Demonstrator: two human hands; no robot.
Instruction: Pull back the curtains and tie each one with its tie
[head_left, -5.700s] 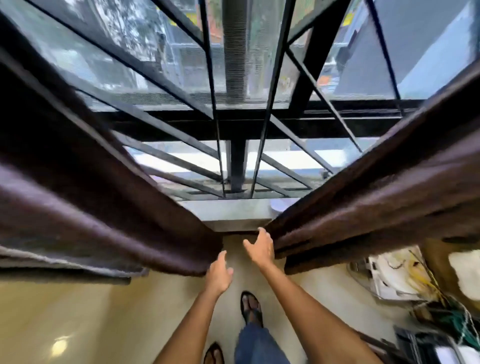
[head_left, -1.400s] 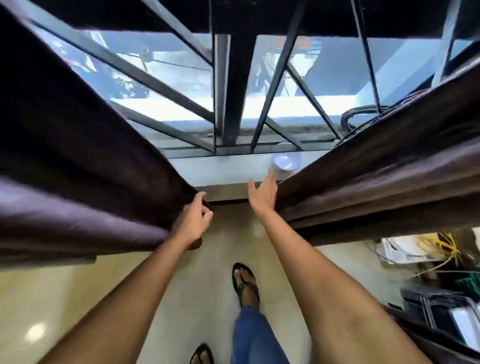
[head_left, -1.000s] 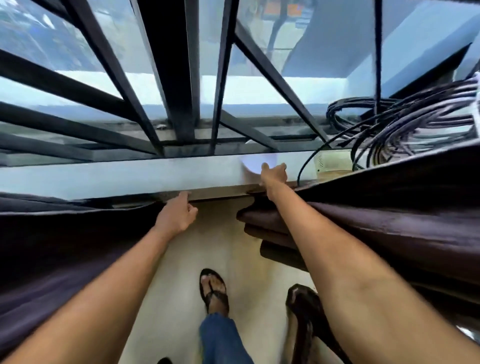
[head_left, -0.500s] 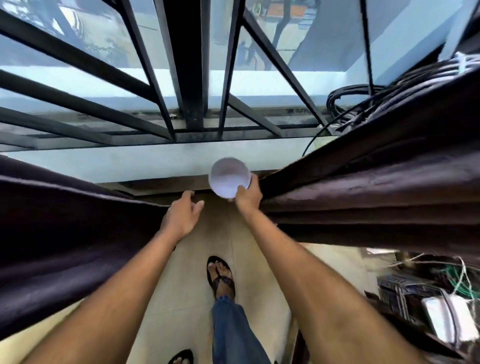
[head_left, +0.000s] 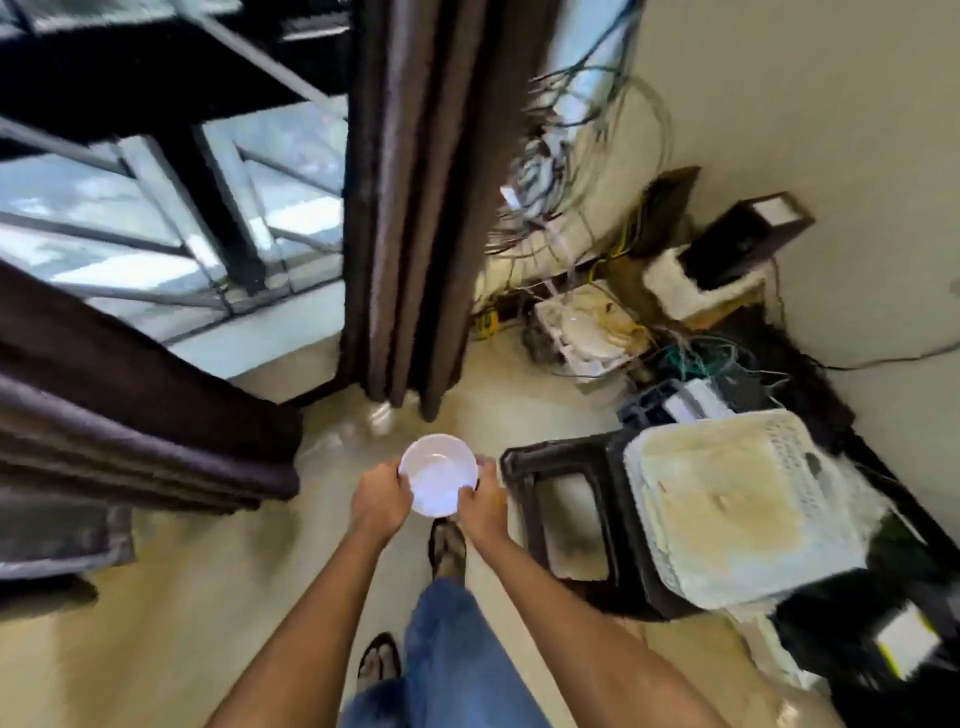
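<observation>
Two dark brown curtains hang at a barred window. The right curtain (head_left: 410, 208) falls in gathered folds to the floor in the upper middle. At the left edge spreads the left curtain (head_left: 119, 415). Both my hands hold a small white bowl (head_left: 439, 475) over the floor, below the right curtain's hem. My left hand (head_left: 379, 496) grips its left rim and my right hand (head_left: 480, 501) grips its right rim. No curtain tie is visible.
A black plastic stool (head_left: 566, 514) stands just right of my hands, with a white basket (head_left: 737, 504) beside it. Tangled cables (head_left: 566, 171) and boxes (head_left: 727, 260) crowd the right wall. The window bars (head_left: 208, 208) fill the upper left. Beige floor (head_left: 156, 623) lies below left.
My right hand lifted the white bowl off the window sill and both hands let go of the curtains. I have turned right and both hands now hold the bowl lower down.
</observation>
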